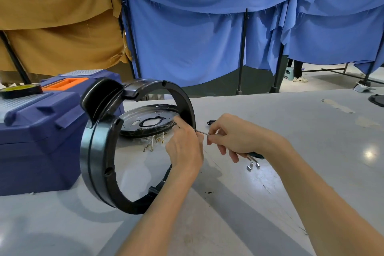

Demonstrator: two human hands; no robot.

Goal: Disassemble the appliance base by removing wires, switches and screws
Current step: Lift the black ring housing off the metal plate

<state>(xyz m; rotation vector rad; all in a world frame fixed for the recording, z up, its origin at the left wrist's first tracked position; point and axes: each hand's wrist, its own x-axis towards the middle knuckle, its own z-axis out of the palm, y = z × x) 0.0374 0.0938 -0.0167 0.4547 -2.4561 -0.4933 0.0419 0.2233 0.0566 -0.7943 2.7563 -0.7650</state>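
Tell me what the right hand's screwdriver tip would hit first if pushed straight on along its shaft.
The right hand aims the screwdriver leftward at the black ring's outer rim, beside the left hand steadying it. It would likely meet that rim first; depth is uncertain.

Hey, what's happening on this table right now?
A person is taking apart a black ring-shaped base, stood on edge on the grey table. The left hand steadies its right rim while the right hand drives a thin screwdriver into that rim. A round metal plate with loose wires lies behind, beside a blue toolbox.
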